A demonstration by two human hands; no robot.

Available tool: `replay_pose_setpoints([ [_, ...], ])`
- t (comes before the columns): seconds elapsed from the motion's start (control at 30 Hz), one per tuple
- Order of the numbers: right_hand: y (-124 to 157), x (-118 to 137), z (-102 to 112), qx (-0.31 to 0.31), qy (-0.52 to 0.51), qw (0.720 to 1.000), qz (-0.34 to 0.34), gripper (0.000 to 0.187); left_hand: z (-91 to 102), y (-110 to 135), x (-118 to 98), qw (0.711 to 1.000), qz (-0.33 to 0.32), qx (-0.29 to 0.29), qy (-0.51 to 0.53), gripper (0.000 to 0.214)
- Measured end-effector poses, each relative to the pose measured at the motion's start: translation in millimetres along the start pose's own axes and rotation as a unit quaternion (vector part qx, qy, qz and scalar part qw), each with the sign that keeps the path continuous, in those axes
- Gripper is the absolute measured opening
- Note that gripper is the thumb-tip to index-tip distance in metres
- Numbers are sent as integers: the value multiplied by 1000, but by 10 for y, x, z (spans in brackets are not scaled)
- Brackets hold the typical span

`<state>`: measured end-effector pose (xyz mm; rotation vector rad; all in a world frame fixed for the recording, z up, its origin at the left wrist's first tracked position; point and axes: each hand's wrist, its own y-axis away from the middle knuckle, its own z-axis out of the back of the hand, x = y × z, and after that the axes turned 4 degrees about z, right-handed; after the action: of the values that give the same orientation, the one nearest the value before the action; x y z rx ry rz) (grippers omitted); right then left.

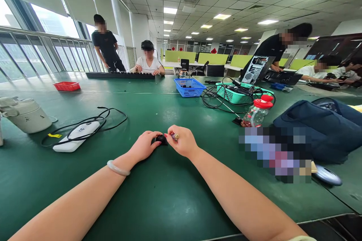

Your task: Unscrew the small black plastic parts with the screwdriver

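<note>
Both my hands meet on the green table (158, 196) in front of me. My left hand (144, 145), with a pale bangle on its wrist, is closed around a small black object (161, 139) resting on the table. My right hand (182, 141) pinches a small tool with a yellowish handle end (175, 136), its tip held against the black object. What the black object is I cannot make out.
A white device with a black cable (77, 135) and a white kettle (26, 115) lie to the left. A red-capped jar (258, 112), a dark blue bag (319, 128), blue (189, 87), green (237, 96) and red (67, 86) baskets stand farther off. Several people work at the far edge.
</note>
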<state>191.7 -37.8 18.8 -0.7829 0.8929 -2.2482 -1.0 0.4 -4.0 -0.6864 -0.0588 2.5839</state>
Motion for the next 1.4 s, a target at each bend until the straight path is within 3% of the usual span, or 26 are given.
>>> replay_pose_setpoints([
  [0.33, 3, -62, -16, -15, -84, 995, -57, 18, -8, 1, 18, 1000, 5, 2, 4, 37],
  [0.67, -6, -70, -57, -59, -125, 989, -51, 9, -4, 0, 12, 1000, 13, 4, 7, 37],
  [0.77, 18, -94, -88, -82, -151, 984, -42, 36, 5, 5, -7, 1000, 13, -2, 10, 37],
  [0.83, 30, -115, -104, -88, -153, 984, -25, 44, 12, 9, -22, 1000, 13, -3, 10, 37],
  [1.03, 20, -114, -96, -52, -119, 991, 42, 35, 4, -4, -9, 1000, 1, 3, 6, 38],
  [1.17, 16, -92, -92, -31, -123, 991, 39, 36, -4, -5, 10, 1000, 0, 3, 9, 41],
  [1.4, 24, -112, -100, -120, -126, 984, 41, 32, 6, 2, -8, 1000, 13, 5, -2, 40],
])
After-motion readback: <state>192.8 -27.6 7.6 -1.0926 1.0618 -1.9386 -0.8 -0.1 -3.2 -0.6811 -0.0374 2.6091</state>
